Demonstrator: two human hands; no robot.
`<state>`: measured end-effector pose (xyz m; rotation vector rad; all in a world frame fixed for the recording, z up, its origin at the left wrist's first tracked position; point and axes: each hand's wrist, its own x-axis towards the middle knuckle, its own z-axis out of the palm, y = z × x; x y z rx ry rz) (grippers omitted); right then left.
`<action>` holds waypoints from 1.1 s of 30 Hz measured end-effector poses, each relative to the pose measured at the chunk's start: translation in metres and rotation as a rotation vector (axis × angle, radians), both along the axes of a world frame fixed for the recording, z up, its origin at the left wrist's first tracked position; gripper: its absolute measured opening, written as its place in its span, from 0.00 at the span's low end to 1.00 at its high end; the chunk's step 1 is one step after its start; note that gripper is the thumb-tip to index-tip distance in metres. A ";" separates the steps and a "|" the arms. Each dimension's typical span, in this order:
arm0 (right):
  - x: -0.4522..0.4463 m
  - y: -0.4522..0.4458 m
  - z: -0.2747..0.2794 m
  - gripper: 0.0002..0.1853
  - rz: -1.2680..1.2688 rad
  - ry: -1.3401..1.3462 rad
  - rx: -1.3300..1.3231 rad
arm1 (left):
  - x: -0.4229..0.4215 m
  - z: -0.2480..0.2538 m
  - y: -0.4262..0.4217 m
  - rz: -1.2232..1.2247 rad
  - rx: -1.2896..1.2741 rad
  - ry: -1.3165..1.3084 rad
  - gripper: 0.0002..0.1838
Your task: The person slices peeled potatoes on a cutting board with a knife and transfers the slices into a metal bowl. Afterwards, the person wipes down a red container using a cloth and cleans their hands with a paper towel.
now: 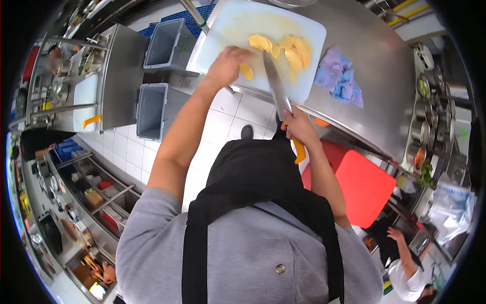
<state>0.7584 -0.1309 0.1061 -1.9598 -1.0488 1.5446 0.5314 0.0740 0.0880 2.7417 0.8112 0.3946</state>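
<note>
slices (pixel 297 54): yellow, on the cutting board (pixel 310 35); a pile lay to the right, a few sat at the tip of the knife (pixel 276 86), and one lay alone just beside the left hand (pixel 230 67).
knife: long blade, orange-yellow handle, slanting across the board's near edge.
right hand (pixel 299 126): fingers clamped on the knife where blade met handle.
left hand: fingers blurred above the board; whether they were apart or together, or touched a slice, could not be told.
cutting board: white with yellowish stains, on the steel table (pixel 382 76).
cloth (pixel 340 78): purple-blue, crumpled on the table right of the board.
bins (pixel 188 53): two, grey, left of the table.
</note>
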 end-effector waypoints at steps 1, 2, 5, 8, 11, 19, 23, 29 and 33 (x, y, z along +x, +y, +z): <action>-0.007 -0.006 -0.007 0.19 -0.074 0.131 -0.005 | 0.004 0.006 -0.005 0.255 -0.109 -0.096 0.20; -0.014 -0.010 -0.011 0.19 -0.097 0.135 -0.008 | 0.007 0.008 -0.011 0.513 -0.220 -0.186 0.18; -0.033 -0.013 -0.023 0.22 -0.210 0.252 0.007 | 0.014 -0.046 -0.049 0.483 -0.161 -0.100 0.24; -0.039 -0.003 -0.028 0.22 -0.231 0.223 0.026 | 0.019 -0.044 -0.076 0.461 -0.121 0.146 0.37; -0.035 0.003 -0.033 0.23 -0.221 0.260 0.047 | -0.007 -0.058 -0.052 0.147 -0.177 -0.104 0.39; -0.032 0.021 -0.046 0.25 -0.169 0.282 0.077 | -0.001 -0.056 -0.060 0.293 -0.049 0.096 0.41; -0.028 0.024 -0.047 0.25 -0.178 0.276 0.051 | -0.007 -0.043 -0.056 0.209 -0.061 0.086 0.39; -0.028 0.011 -0.049 0.23 -0.212 0.243 0.115 | -0.002 -0.026 -0.040 0.116 -0.047 0.097 0.31; -0.019 -0.016 -0.026 0.23 -0.248 0.165 0.040 | 0.001 0.003 0.012 -0.148 -0.103 0.285 0.29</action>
